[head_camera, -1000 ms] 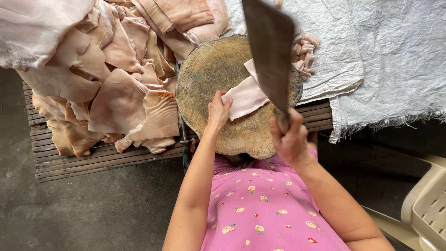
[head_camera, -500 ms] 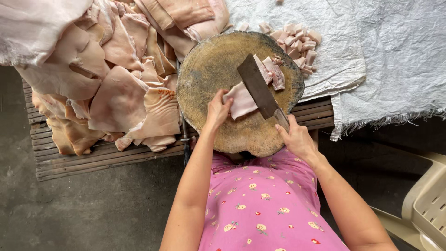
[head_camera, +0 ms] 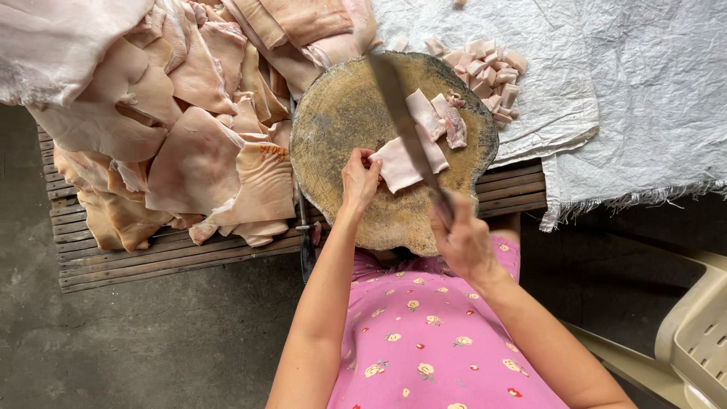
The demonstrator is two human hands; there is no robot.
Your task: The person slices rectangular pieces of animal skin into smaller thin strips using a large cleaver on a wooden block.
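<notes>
Pale pork skin strip (head_camera: pixel 400 163) lies mid-block under the left hand (head_camera: pixel 359 178) fingertips; the right hand (head_camera: pixel 463 241) grips the cleaver (head_camera: pixel 405 125) closed, bare wooden chopping block (head_camera: pixel 341 113) leftward.

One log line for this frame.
left hand: pins skin strip | right hand: holds cleaver over strip | block

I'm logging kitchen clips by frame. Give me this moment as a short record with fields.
left hand: pressing down the pork skin strip
right hand: gripping the cleaver, blade over the strip
surface: round wooden block on a slatted bench
cut pieces: heaped on the white sheet beyond the block
uncut skins: piled left of the block
</notes>
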